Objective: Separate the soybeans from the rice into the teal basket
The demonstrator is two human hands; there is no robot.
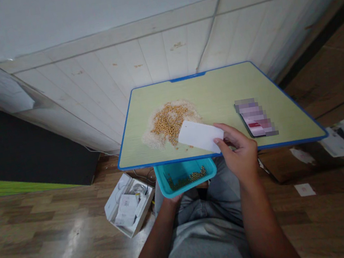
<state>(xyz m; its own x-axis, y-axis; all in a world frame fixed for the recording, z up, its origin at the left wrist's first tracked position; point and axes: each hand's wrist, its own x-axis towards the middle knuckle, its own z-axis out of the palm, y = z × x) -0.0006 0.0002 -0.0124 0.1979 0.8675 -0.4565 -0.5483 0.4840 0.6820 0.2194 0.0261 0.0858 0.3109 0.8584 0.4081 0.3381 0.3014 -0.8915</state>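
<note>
Left hand (173, 199) mostly hidden under teal tray (185, 177); phone (256, 117) blurred.

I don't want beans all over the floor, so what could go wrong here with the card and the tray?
The teal tray, held by the left hand, spans only part of the table edge, so beans pushed by the white card in the right hand may miss it. Rice may get swept along. The phone lies close by.

Table (218, 92): your low green top, blue-edged.
Pile (169, 123): beans mixed with rice, left of centre.
Phone (254, 118): flat, right side (screen blurred).
Floor (45, 234): wood; open white box (128, 204) beside you.
</note>
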